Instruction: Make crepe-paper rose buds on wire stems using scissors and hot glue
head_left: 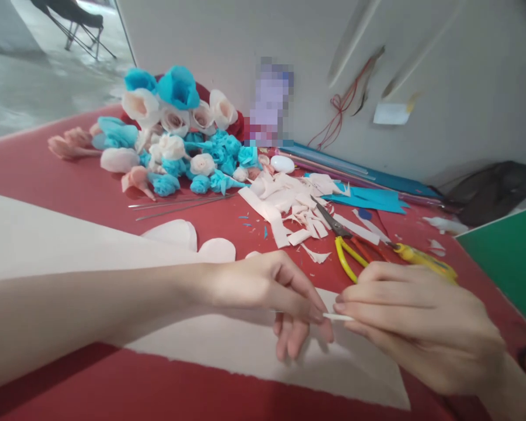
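Observation:
Between my two hands runs a thin white stick point(338, 317), held roughly level over a pale paper sheet point(193, 336). My left hand point(284, 304) pinches its left end between thumb and forefinger, the other fingers hanging loosely below. A fine wire-like line shows just left of that pinch. The fingers of my right hand point(421, 316) are closed on the stick's right end. Just beyond my hands lie scissors point(348, 254) with yellow and red handles. Rounded pale petal-shaped paper pieces point(217, 250) lie behind my left wrist.
Blue, white and pink paper flowers point(175, 146) are heaped at the back left of the red table point(70, 181). Pale paper scraps point(284, 202), blue paper strips point(368, 199), thin metal wires point(179, 204) and a yellow-handled tool point(427, 262) lie around. A grey wall point(315, 35) stands behind.

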`<state>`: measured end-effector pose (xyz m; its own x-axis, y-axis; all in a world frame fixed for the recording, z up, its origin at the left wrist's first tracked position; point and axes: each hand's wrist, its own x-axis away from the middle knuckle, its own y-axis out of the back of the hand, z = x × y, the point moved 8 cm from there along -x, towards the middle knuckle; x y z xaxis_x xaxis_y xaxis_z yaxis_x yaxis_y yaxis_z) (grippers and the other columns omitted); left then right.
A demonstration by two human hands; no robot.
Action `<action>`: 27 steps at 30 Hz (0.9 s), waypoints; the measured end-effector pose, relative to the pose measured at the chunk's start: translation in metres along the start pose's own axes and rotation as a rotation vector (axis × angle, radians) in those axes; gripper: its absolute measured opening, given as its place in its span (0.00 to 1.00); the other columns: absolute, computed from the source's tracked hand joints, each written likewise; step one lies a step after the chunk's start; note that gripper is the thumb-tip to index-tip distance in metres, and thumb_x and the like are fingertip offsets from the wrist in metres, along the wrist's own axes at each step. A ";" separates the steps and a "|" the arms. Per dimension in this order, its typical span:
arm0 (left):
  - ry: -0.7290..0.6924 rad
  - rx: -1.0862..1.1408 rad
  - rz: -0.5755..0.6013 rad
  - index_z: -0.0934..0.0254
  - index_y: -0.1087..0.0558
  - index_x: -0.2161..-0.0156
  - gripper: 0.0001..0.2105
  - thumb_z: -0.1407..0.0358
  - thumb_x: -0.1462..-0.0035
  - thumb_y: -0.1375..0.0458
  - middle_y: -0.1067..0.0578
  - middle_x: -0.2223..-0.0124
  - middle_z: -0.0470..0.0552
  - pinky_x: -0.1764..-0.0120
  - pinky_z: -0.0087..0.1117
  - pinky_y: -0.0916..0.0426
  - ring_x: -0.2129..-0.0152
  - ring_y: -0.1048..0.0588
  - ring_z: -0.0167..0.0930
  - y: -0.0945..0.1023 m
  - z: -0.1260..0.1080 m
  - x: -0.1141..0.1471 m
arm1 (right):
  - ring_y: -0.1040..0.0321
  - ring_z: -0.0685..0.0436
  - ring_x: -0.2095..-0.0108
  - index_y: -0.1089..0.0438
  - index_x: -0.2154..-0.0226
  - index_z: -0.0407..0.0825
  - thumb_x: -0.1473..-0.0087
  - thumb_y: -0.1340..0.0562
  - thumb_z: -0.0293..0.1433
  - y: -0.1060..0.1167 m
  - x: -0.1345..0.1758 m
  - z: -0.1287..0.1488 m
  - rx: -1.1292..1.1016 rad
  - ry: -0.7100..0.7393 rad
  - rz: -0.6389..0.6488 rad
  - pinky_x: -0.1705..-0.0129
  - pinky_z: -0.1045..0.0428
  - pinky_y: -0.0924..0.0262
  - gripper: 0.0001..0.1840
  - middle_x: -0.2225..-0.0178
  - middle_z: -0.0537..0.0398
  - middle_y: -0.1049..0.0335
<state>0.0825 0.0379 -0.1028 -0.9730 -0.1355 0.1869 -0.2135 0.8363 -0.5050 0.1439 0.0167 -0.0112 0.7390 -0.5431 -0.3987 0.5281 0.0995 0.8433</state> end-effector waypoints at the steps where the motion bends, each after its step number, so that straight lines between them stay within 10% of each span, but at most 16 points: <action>1: 0.000 -0.008 -0.001 0.70 0.25 0.68 0.12 0.77 0.46 0.52 0.30 0.85 0.43 0.81 0.16 0.38 0.88 0.30 0.19 0.000 0.000 0.000 | 0.36 0.49 0.72 0.32 0.70 0.45 0.52 0.41 0.18 -0.002 -0.001 0.001 -0.017 -0.002 0.001 0.71 0.53 0.39 0.07 0.72 0.54 0.30; 7: -0.002 -0.026 0.020 0.71 0.25 0.66 0.13 0.77 0.46 0.52 0.28 0.84 0.44 0.80 0.16 0.37 0.88 0.30 0.19 0.001 0.002 0.000 | 0.37 0.51 0.75 0.31 0.73 0.44 0.50 0.42 0.19 -0.007 -0.004 -0.008 -0.191 -0.095 -0.038 0.71 0.54 0.41 0.07 0.75 0.54 0.31; 16: -0.075 0.112 -0.027 0.72 0.25 0.69 0.08 0.70 0.48 0.46 0.28 0.85 0.47 0.83 0.20 0.41 0.90 0.32 0.22 0.005 0.002 0.000 | 0.41 0.54 0.77 0.33 0.80 0.45 0.49 0.42 0.32 -0.025 0.012 -0.051 -0.582 -0.622 0.007 0.76 0.57 0.49 0.12 0.79 0.58 0.35; 27: -0.091 0.040 -0.215 0.72 0.27 0.68 0.11 0.63 0.49 0.43 0.25 0.77 0.51 0.85 0.20 0.40 0.88 0.30 0.23 0.016 -0.004 0.002 | 0.51 0.58 0.84 0.35 0.82 0.43 0.50 0.41 0.34 -0.041 0.016 -0.059 -0.754 -0.770 0.009 0.84 0.61 0.57 0.15 0.82 0.58 0.37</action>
<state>0.0778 0.0532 -0.1071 -0.9084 -0.3570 0.2177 -0.4180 0.7617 -0.4951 0.1586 0.0529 -0.0738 0.4210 -0.8924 0.1625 0.8402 0.4511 0.3009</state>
